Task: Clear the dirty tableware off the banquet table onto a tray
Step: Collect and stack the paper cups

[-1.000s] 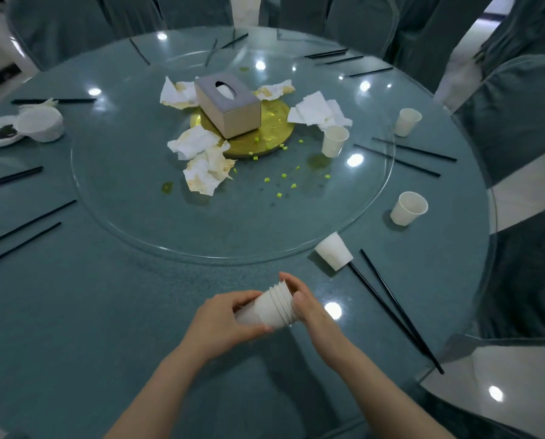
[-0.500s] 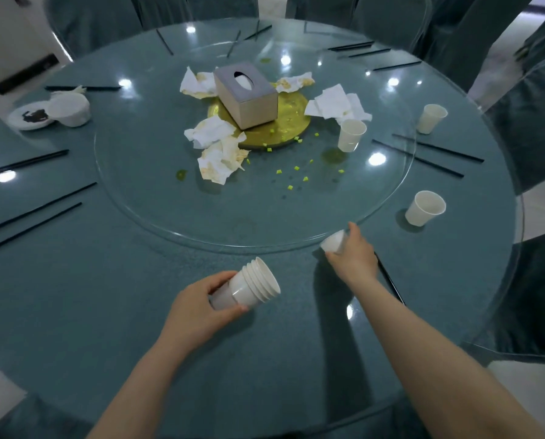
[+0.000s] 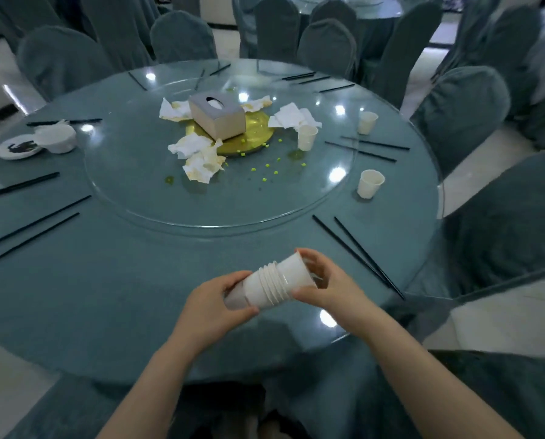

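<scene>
A stack of white paper cups [image 3: 269, 285] lies tilted over the near edge of the round table [image 3: 112, 296]. My left hand [image 3: 214, 304] grips the stack's narrow end. My right hand [image 3: 323, 282] holds the top cup [image 3: 298, 270], which sits pushed into the stack's open end. Three single white cups stand further off: one [image 3: 369, 183] at the right, one [image 3: 366, 122] at the far right, and one [image 3: 307, 137] on the glass turntable [image 3: 131, 185].
Black chopsticks [image 3: 358, 256] lie to the right of my hands, with more pairs [image 3: 30, 228] at the left. A tissue box [image 3: 217, 118], crumpled napkins [image 3: 201, 158] and food bits sit on the turntable. A bowl [image 3: 56, 137] and saucer [image 3: 18, 147] stand far left. Covered chairs ring the table.
My right hand picked up the cup lying by the turntable's edge and brought it back onto the stack. The view has pulled back and tilted up.
</scene>
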Tool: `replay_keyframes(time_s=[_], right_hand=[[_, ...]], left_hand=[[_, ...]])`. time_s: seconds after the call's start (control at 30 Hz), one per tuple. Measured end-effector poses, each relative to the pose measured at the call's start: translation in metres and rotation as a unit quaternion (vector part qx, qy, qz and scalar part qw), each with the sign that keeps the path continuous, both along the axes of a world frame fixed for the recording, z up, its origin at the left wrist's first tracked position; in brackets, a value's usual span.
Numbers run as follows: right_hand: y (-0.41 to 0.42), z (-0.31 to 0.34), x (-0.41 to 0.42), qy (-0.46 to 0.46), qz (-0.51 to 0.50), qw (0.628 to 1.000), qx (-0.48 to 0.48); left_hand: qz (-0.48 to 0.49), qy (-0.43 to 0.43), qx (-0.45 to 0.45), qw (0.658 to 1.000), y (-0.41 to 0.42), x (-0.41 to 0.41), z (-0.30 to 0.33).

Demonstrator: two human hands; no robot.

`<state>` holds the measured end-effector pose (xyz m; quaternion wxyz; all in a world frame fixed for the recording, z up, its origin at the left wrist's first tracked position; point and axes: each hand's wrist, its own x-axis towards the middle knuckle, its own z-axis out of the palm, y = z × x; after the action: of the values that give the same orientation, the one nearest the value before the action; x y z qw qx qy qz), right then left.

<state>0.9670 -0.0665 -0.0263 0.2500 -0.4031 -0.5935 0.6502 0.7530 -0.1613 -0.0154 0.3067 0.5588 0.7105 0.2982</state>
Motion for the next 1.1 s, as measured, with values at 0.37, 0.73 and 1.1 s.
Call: replay_keyframes(time_s=[0.37,0.73,1.1], right_hand=[[-0.141,0.043,0.112,-0.035,-0.054,0.997,0.048],[-0.180,0.063,0.299,0.047,-0.321,0.944,0.056],[-0.193,0.058,0.600,-0.024,-0.438,0.896,0.067]], left_hand=[[-0.199,-0.038,0.027,0.979,-0.074,0.096,0.032],[-0.283,-0.066,0.079,0.954,-0.055,0.273,0.056],[-0.272,-0.165,0.099,0.943,-0.021,0.533,0.053]])
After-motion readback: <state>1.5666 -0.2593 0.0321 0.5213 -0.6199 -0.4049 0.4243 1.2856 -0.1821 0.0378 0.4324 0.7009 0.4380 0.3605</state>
